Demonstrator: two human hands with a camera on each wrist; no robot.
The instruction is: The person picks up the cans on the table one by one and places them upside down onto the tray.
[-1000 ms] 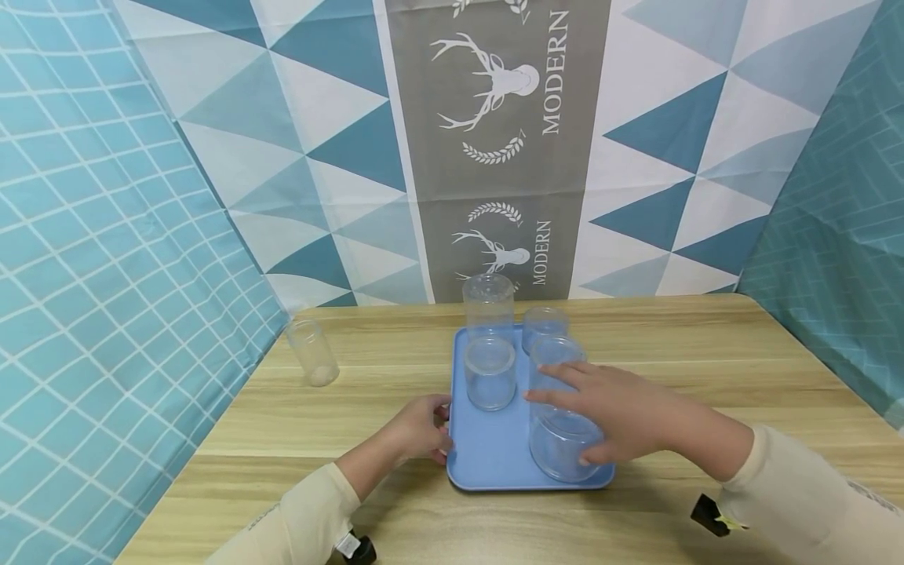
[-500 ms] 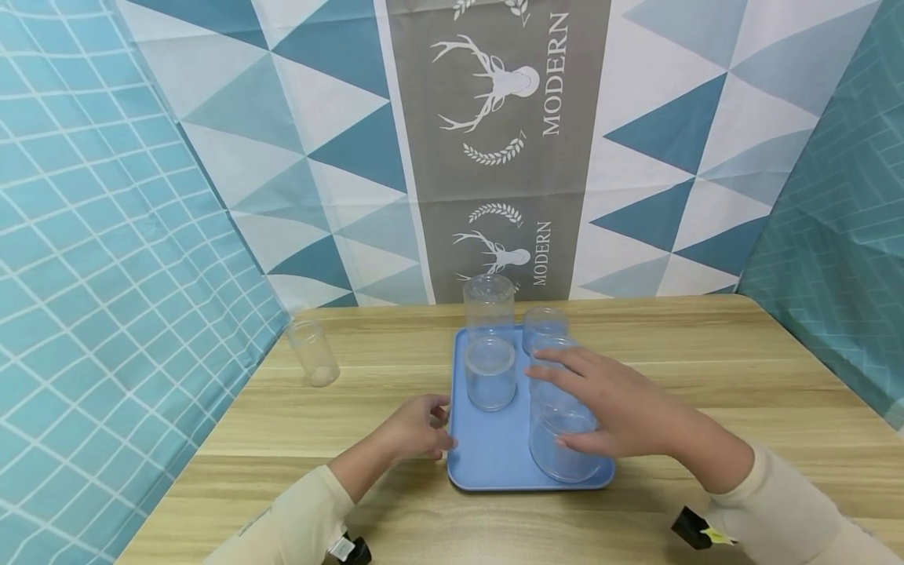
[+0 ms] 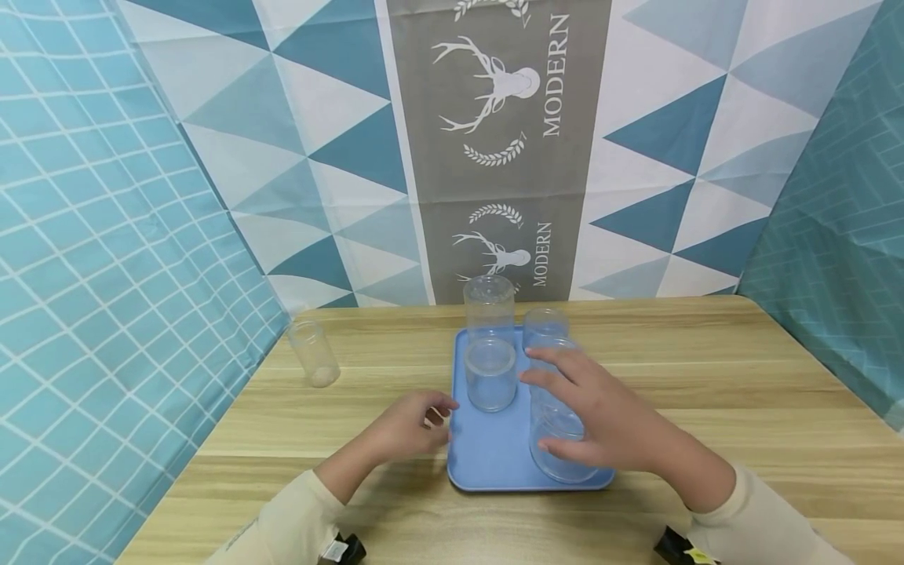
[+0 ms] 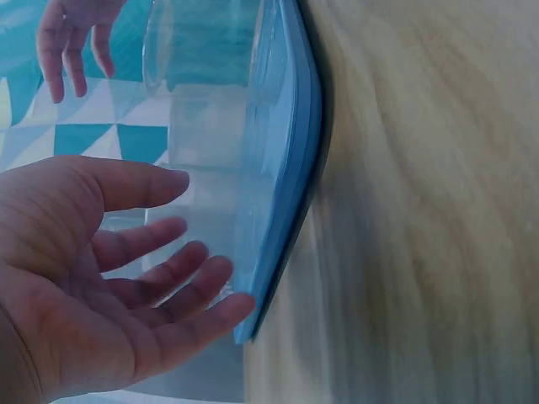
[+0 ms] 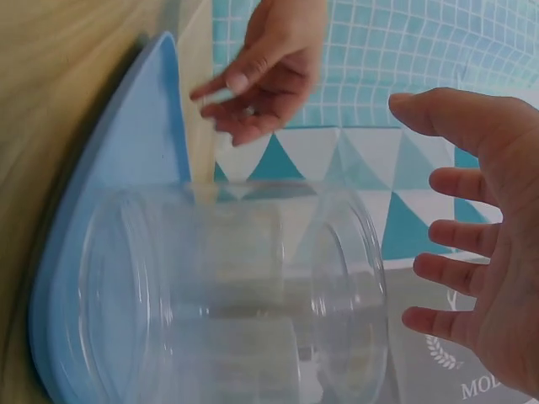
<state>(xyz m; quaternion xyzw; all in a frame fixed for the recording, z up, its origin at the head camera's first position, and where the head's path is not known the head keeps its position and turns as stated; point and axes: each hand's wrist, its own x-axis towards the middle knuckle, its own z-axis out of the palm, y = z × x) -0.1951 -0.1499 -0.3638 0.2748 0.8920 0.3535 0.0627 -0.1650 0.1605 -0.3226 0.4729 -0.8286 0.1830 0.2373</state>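
A blue tray (image 3: 487,463) lies on the table, bearing several clear jars. My left hand (image 3: 410,425) is beside the tray's left edge with fingers loosely bent and nothing held; whether a fingertip touches the rim I cannot tell. Over the large clear jar (image 5: 236,337) at the tray's front right, my right hand (image 3: 614,412) hovers with fingers spread, apart from the glass in the right wrist view. It partly hides that jar and another clear jar behind it. A short clear jar (image 3: 490,380) stands on the tray's left side.
A tall clear jar (image 3: 489,302) and a small clear jar (image 3: 545,322) stand at the tray's back. Another clear jar (image 3: 314,355) stands at the table's far left. Patterned cloth (image 3: 339,125) hangs behind the wooden table (image 3: 706,377).
My right hand has lifted off the front right jar and shifted slightly left. My left hand has drawn back a little from the tray's edge. The jars and tray have stayed in place.
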